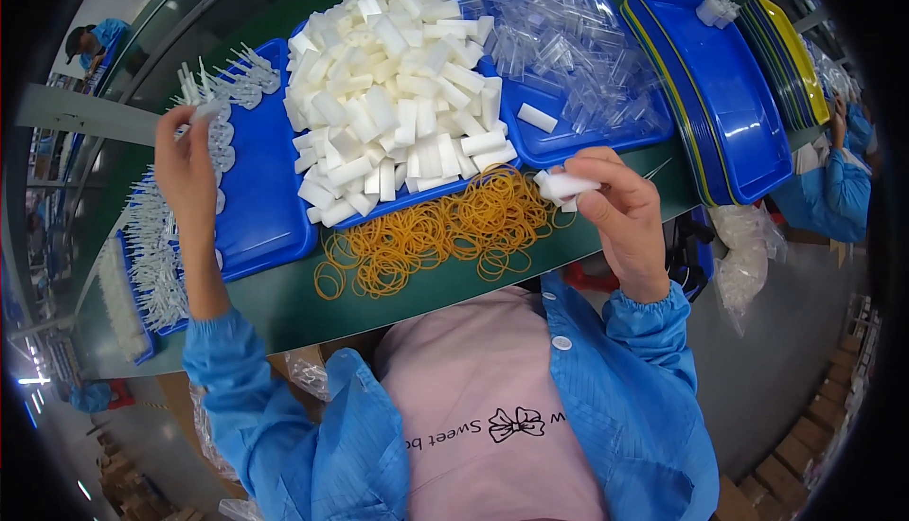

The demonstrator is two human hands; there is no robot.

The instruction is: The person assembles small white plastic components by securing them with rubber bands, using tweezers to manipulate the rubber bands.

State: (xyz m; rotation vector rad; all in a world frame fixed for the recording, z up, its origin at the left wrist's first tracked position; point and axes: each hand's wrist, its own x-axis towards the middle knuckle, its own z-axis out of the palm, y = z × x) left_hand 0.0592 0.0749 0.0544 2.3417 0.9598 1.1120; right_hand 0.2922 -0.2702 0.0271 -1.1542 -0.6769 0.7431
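Note:
My left hand (185, 166) is raised at the left, over the edge of a blue tray (260, 204). Its thumb and fingers pinch a small whitish plastic piece, partly hidden by the fingers. Around it stand rows of thin white plastic parts (156, 247) with pointed stems. My right hand (620, 213) is closed on a white foam block (566, 186), above the table's front edge. Between the hands, white foam blocks (398, 95) are heaped on another blue tray. Loose yellow rubber bands (426, 237) lie in front of that heap, just left of my right hand.
Clear plastic pieces (568, 38) fill a blue tray at the back right, with one foam block (537, 118) at its near side. Stacked blue and yellow trays (729, 95) stand farther right. Other people in blue work at far left and right. A plastic bag (745, 247) hangs right.

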